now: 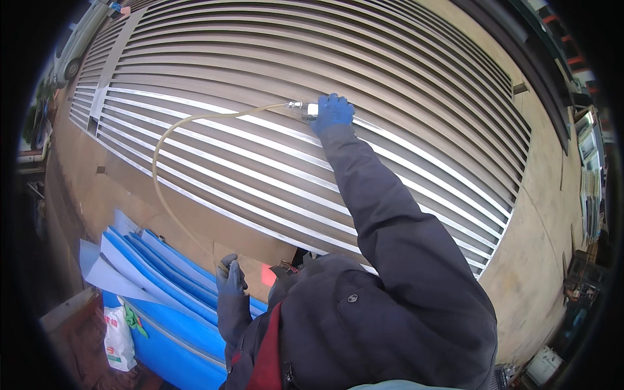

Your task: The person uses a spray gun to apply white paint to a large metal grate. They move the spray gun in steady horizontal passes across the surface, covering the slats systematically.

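Note:
My right hand [335,112], in a blue glove, is wrapped round a silver air tool [312,111] resting on a large slatted metal panel [260,151]. The tool's underside is hidden by the hand and arm. From its metal coupling [294,104] a yellowish air hose [158,146] loops left and back toward me. Low and near my body, my left hand [231,275], in a grey-blue glove, has its fingers curled where the hose reaches it. The panel's nearer slats look bright and shiny; its farther slats look duller and brownish.
The panel lies on a tan work surface [520,266]. Blue sheets [162,270] are stacked at the lower left, with a white plastic bag [119,338] and a green cloth [134,320] hanging there. Dark beams [543,71] edge the far right. A vehicle [73,49] stands at the far left.

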`<state>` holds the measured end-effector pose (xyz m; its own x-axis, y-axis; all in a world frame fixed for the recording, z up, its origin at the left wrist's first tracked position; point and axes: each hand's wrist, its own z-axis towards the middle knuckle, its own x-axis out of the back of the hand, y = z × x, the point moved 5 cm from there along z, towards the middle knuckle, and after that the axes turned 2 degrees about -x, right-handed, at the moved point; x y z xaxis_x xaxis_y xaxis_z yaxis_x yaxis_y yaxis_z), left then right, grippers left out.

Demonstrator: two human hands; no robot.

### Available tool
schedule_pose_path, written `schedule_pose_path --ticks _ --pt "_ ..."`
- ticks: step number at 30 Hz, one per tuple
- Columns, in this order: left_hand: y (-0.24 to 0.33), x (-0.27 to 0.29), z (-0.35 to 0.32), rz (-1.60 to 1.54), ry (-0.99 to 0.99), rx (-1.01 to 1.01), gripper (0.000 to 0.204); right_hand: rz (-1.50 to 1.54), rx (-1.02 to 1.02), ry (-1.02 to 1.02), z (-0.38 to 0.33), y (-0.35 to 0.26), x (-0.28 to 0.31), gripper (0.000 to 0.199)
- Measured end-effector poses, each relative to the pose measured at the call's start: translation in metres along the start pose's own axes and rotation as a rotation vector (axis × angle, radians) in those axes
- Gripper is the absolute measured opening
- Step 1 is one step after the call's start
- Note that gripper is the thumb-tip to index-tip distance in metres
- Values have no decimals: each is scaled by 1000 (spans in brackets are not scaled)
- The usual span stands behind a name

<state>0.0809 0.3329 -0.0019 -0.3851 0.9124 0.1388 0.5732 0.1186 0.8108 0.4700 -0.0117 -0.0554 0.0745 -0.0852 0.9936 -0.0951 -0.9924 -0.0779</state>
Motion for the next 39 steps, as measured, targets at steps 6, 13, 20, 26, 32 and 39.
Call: schedule_pose_path --ticks 6,13,20,26,32,39 --pt "15 7 3 72 47 -28 31 -21 92 -62 36 -58 8 59" --pt "11 -14 24 94 -97 33 26 -40 -149 -71 -24 72 4 63" --pt "-5 -39 45 81 -220 7 26 -57 -417 -39 -71 158 13 62" --pt "0 -12 39 -3 -136 33 29 -25 -186 -36 -21 56 3 61" --pt "7 22 28 12 42 8 29 -24 14 -36 46 -66 -3 67" --pt "9 5 36 10 -42 -4 27 -10 -86 -19 22 -8 0 67"
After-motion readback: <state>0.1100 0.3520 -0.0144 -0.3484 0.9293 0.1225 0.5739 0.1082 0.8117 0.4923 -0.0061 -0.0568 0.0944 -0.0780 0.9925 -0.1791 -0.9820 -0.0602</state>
